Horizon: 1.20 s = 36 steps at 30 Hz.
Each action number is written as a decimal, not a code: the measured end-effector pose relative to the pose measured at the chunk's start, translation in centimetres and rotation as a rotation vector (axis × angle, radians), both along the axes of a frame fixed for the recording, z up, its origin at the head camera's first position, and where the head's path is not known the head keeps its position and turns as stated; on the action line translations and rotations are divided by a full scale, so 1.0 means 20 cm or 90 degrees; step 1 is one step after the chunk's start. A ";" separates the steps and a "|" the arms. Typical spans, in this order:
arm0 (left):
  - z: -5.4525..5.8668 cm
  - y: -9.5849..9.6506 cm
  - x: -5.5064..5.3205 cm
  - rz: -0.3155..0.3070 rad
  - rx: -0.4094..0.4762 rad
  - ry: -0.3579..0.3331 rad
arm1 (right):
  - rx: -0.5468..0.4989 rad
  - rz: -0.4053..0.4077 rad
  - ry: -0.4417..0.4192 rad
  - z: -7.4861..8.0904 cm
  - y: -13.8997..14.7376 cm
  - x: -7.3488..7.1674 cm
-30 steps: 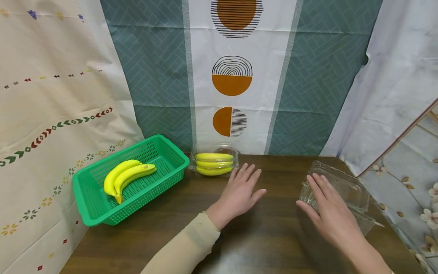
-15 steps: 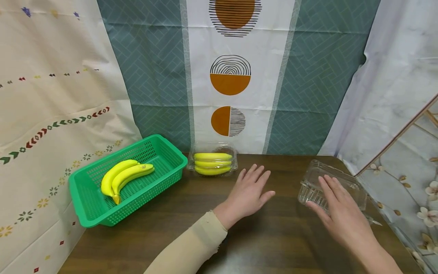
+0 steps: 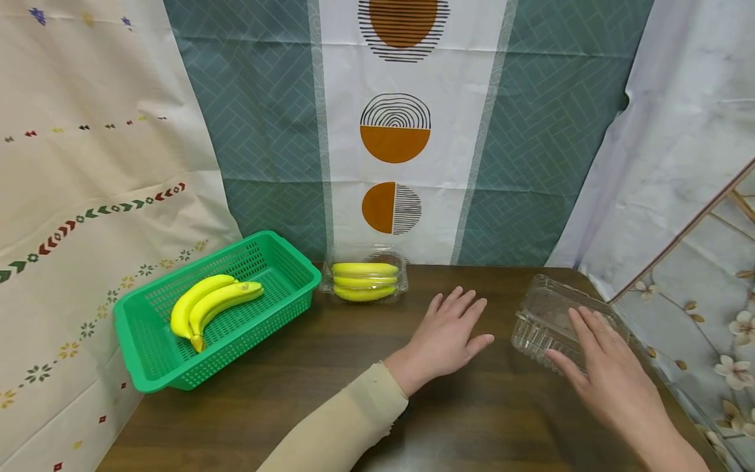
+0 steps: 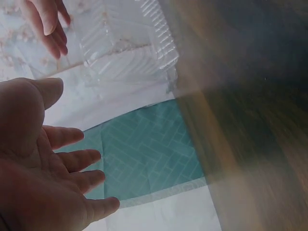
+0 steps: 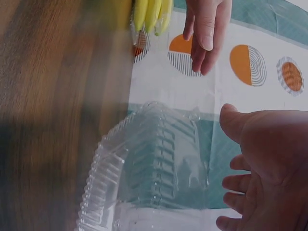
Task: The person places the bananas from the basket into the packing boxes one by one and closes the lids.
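My left hand is held over the middle of the table, fingers extended and thumb apart, with nothing in it. Further right, my right hand has straight fingers and overlaps a clear plastic clamshell box in the head view. From the right wrist, the ribbed box appears beside the fingers, which grip nothing. Behind the left hand, a second clear clamshell box with several yellow bananas in it stands against the backdrop. My right hand covers part of the box at the right.
At the left, a green plastic basket holds a small bunch of bananas. Patterned cloths hang along the left, back and right sides of the brown wooden table.
Both hands have shifted to the right and slightly nearer the body, fingers still extended. More of the clear box's near-left side now shows past the right hand. The bananas stay in place.
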<state>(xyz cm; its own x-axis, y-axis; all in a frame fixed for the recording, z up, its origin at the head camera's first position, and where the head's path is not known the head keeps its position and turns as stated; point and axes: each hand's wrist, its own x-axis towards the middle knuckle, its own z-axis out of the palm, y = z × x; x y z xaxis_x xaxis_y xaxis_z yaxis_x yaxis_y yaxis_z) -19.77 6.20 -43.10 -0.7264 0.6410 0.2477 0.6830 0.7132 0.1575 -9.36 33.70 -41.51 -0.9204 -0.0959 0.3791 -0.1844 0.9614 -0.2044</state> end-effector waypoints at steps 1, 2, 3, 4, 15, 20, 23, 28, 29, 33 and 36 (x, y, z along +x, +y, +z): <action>0.00 0.01 0.00 -0.001 -0.001 -0.001 | 0.000 -0.002 0.000 0.00 0.01 0.00; 0.00 0.01 0.00 -0.002 -0.002 -0.002 | 0.001 -0.003 0.000 0.00 0.01 0.01; 0.00 0.02 0.00 -0.002 -0.003 -0.001 | 0.002 -0.005 -0.002 0.00 0.02 0.01; 0.00 0.02 0.00 -0.003 -0.004 0.000 | 0.003 -0.007 -0.001 0.00 0.03 0.02; 0.01 0.09 0.02 -0.015 -0.014 -0.004 | 0.008 -0.032 0.000 -0.02 0.10 0.05; 0.00 0.13 0.04 -0.026 -0.012 -0.008 | 0.011 -0.048 0.003 -0.04 0.14 0.07; 0.00 0.15 0.04 -0.032 -0.011 -0.008 | 0.014 -0.050 0.002 -0.05 0.16 0.08; 0.00 0.18 0.05 -0.040 -0.008 -0.012 | 0.017 -0.052 0.002 -0.07 0.18 0.09; 0.00 0.19 0.06 -0.042 -0.009 -0.015 | 0.017 -0.055 -0.001 -0.07 0.19 0.09; -0.01 0.22 0.06 -0.047 -0.013 -0.021 | 0.014 -0.069 -0.023 -0.07 0.21 0.10; -0.01 0.24 0.07 -0.049 -0.012 -0.025 | 0.015 -0.077 -0.034 -0.08 0.22 0.10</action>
<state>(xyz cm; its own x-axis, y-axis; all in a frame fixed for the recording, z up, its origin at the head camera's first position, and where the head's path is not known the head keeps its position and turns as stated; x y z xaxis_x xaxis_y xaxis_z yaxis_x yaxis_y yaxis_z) -18.40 10.96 -43.29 -0.6837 0.6996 0.2078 0.7296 0.6619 0.1718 -7.38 38.11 -43.17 -0.9446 0.0091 0.3280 -0.0559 0.9805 -0.1882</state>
